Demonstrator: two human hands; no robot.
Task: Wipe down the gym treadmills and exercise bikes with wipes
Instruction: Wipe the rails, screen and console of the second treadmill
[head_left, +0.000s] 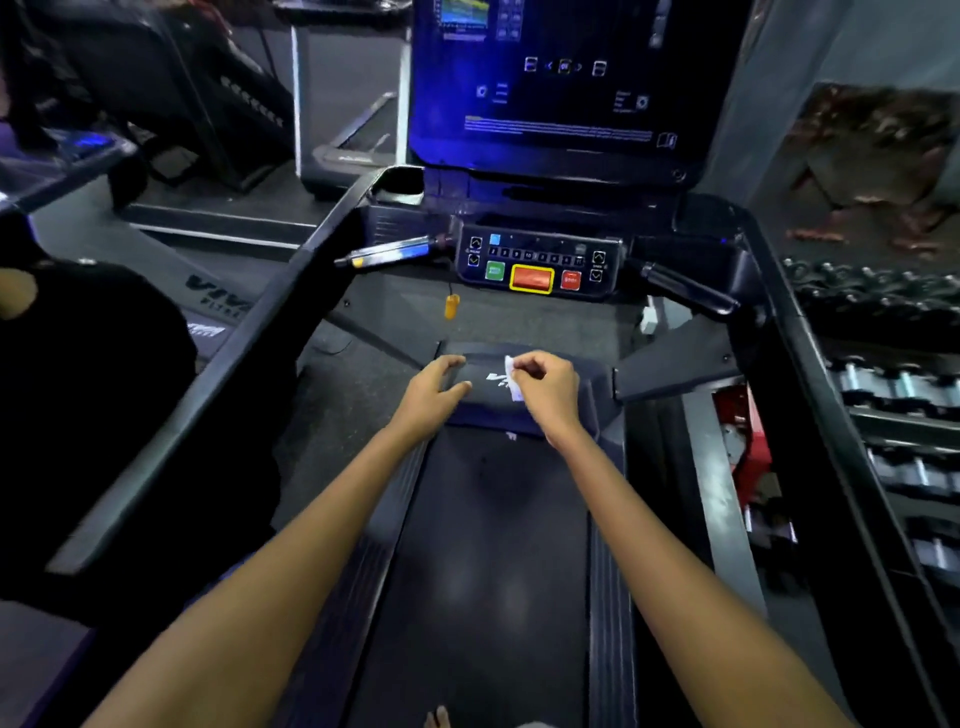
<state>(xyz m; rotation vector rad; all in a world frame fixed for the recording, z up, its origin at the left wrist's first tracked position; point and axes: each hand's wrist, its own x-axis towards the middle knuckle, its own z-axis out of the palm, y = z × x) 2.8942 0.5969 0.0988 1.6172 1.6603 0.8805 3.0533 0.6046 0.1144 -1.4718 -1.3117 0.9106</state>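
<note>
I stand on a black treadmill, its belt (483, 545) running under my arms. Both arms reach forward over the motor cover (561, 410) at the front of the belt. My right hand (545, 387) pinches a small white wipe (513, 378) between curled fingers and thumb, just above the cover's white logo. My left hand (434, 389) hovers beside it with fingers and thumb loosely curved and nothing in it. The control panel (537, 265) with green and red buttons sits further ahead, below the dark console screen (561, 83).
Black side handrails (218, 395) slope down on the left, and a matching rail (831, 415) on the right. A yellow safety clip (451, 305) hangs under the panel. A dumbbell rack (904, 405) stands to the right. Another treadmill (208, 218) lies at the left, near a person in black (93, 395).
</note>
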